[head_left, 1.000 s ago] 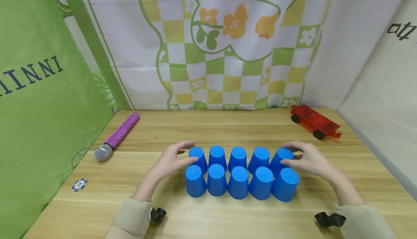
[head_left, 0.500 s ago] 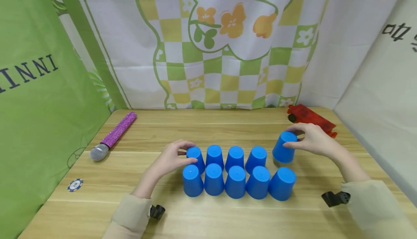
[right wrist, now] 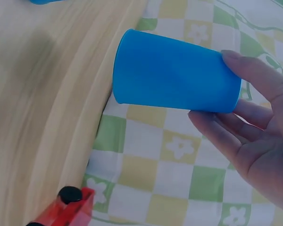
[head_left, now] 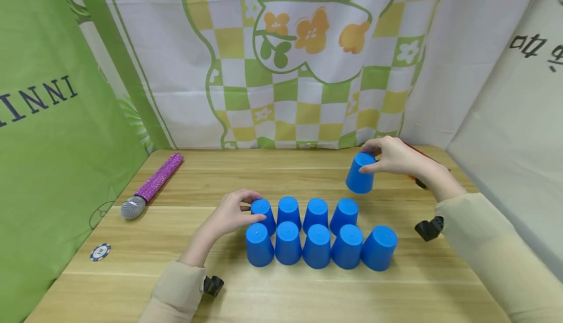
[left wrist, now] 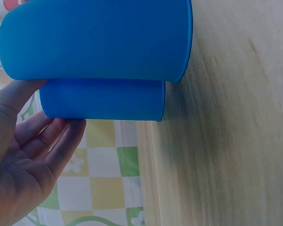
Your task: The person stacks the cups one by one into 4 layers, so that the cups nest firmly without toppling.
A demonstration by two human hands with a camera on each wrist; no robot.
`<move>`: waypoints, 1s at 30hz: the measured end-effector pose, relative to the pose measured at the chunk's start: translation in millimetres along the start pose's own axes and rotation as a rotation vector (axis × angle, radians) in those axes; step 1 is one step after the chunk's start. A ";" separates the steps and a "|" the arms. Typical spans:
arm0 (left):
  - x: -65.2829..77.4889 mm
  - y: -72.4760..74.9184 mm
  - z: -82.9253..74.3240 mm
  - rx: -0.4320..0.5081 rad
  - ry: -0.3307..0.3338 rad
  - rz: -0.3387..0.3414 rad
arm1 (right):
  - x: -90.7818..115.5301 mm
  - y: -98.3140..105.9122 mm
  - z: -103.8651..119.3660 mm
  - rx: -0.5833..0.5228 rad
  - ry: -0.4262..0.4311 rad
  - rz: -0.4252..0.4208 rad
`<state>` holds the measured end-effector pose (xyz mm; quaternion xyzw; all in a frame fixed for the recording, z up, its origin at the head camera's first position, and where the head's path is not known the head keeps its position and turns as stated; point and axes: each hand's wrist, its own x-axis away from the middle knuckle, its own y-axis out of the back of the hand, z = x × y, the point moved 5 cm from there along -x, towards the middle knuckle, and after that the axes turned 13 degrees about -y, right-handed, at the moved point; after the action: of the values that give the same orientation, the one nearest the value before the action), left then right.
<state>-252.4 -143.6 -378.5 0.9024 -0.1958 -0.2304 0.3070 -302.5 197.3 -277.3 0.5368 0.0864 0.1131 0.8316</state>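
My right hand (head_left: 391,156) pinches an upside-down blue cup (head_left: 360,176) near its base and holds it in the air behind the rows; the right wrist view shows this lifted cup (right wrist: 174,73) between thumb and fingers. At the left end of the back row, my left hand (head_left: 233,214) has thumb and fingers around the top of another blue cup (head_left: 262,210), which stands on the table. In the left wrist view a front-row cup (left wrist: 94,40) partly covers that gripped cup (left wrist: 104,100). Several more upside-down cups stand in two rows, including the front right cup (head_left: 379,248).
A purple microphone (head_left: 158,177) lies at the left of the wooden table (head_left: 272,298), with a poker chip (head_left: 100,252) nearer the front. The red toy wagon (right wrist: 68,207) at the back right is mostly behind my right arm. Curtains border the table's back and sides.
My right hand has lifted the right-end cup off the back row and carried it up, back and then leftward. The left hand stays at its cup.
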 end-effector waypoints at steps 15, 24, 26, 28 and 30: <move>1.5 2.8 2.8 -0.047 0.006 0.005 | -47.4 -25.3 35.5 0.021 0.068 0.120; 7.4 9.9 5.4 -0.068 0.072 -0.033 | -62.9 -49.4 39.0 0.083 0.112 0.230; 8.5 11.5 5.3 -0.077 0.075 -0.040 | -63.0 -54.5 38.4 0.085 0.108 0.249; 8.8 13.1 4.5 -0.086 0.071 -0.041 | -62.3 -59.0 37.5 0.074 0.100 0.267; 8.1 14.9 3.0 -0.097 0.071 -0.041 | -60.9 -62.3 36.8 0.063 0.093 0.283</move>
<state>-250.5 -160.0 -373.3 0.8980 -0.1550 -0.2135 0.3522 -345.3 123.3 -317.8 0.5636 0.0520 0.2513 0.7852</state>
